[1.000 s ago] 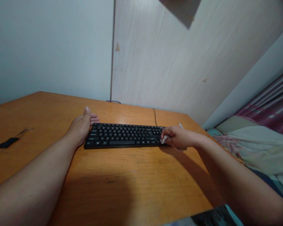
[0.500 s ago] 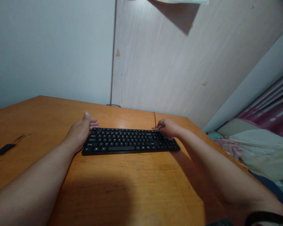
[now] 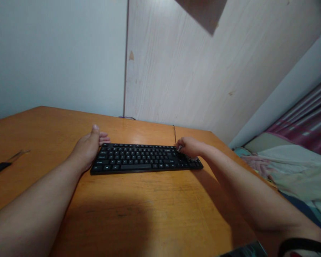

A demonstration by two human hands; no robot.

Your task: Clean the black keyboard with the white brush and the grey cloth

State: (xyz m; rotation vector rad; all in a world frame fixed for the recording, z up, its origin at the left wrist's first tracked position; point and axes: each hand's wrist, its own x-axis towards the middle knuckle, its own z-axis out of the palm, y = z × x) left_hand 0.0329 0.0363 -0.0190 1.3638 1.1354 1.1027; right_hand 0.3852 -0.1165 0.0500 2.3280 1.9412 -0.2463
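Note:
A black keyboard lies flat on the wooden desk, its long side facing me. My left hand rests at the keyboard's left end, thumb up and fingers stretched out behind its corner. Over the number-pad side is my right hand, its fingers closed on a small whitish wipe pressed to the keys near the back edge. Most of the wipe is hidden under the hand; whether it is cloth or tissue I cannot tell.
A thin black cable runs behind the keyboard toward the wall. On the desk at far left lies a dark strap-like item. A dark object shows at the bottom right edge. A bed with rumpled bedding stands on the right.
My right hand with the wipe has shifted slightly toward me over the keys. My left hand stays at the keyboard's left end. The whole view has moved a little.

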